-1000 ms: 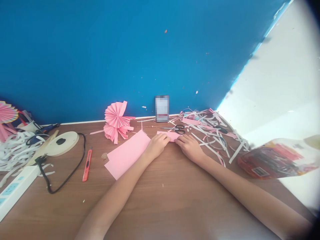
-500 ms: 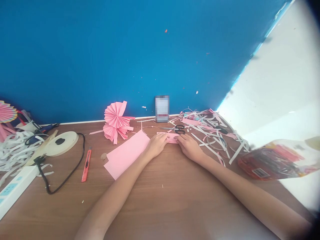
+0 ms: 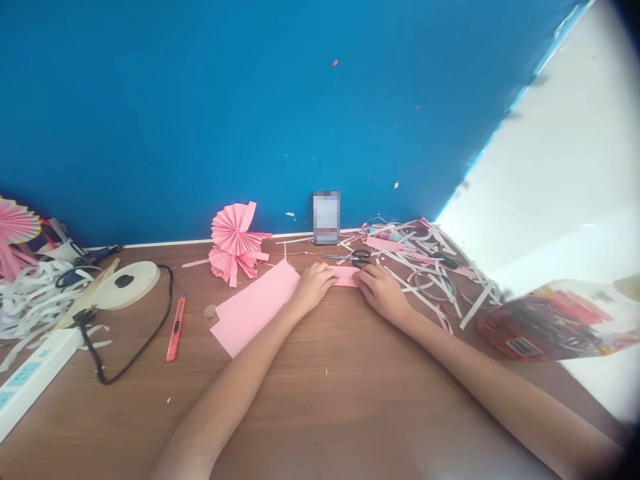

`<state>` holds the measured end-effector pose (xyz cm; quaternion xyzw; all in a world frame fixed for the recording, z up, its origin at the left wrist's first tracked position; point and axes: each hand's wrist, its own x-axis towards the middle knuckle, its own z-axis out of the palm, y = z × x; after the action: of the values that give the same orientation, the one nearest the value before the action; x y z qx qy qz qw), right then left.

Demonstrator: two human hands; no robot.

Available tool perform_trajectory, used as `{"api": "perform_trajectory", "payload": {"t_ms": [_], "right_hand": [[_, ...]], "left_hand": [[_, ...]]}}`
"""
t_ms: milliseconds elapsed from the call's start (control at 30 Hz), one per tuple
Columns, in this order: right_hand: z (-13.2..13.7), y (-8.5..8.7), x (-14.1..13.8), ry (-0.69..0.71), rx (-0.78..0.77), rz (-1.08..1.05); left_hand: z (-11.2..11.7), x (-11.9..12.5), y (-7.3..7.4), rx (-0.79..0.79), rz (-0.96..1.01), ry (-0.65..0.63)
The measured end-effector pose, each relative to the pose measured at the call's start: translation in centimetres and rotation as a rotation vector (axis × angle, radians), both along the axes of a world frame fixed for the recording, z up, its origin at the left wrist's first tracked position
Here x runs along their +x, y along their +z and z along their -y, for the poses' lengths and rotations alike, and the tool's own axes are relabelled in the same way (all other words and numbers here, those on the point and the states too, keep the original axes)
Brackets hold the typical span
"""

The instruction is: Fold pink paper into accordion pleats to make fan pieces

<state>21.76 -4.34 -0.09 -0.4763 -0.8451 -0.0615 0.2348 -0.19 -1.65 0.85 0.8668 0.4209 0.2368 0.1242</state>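
Note:
A narrow folded piece of pink paper (image 3: 346, 276) lies on the table between my two hands. My left hand (image 3: 314, 288) has its fingers closed on the left end, and my right hand (image 3: 383, 292) grips the right end; both sets of fingertips partly hide it. Just beyond the paper lies a pair of scissors (image 3: 361, 257) with black handles. Larger pink paper sheets (image 3: 257, 307) rest beside my left forearm, overlapping. Farther back stand pleated pink paper fans (image 3: 235, 241) near the wall.
A phone (image 3: 327, 219) leans on the blue wall. Paper scraps (image 3: 425, 253) and a plastic bag (image 3: 555, 327) are at right. To the left lie a red box cutter (image 3: 175, 328), a tape roll (image 3: 127, 285), a black cable (image 3: 150, 343) and a power strip (image 3: 37, 377).
The view has shifted slightly, moving the whole scene a little to the right. Both hands stay on the pink paper, with small shifts of the fingers.

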Motion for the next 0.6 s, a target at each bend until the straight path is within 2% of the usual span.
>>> {"api": "perform_trajectory", "payload": {"t_ms": [267,500,600], "right_hand": [[0.1,-0.1,-0.1,0.122,0.022,0.063],[0.0,-0.1,-0.1,0.122,0.014,0.065],[0.1,0.0,-0.1,0.110,0.009,0.079]], "left_hand": [[0.1,0.0,0.3,0.075,-0.110,0.004],[-0.6,-0.9,0.3,0.055,-0.067,-0.133],[-1.0,-1.2,0.3,0.039,-0.072,-0.152]]}}
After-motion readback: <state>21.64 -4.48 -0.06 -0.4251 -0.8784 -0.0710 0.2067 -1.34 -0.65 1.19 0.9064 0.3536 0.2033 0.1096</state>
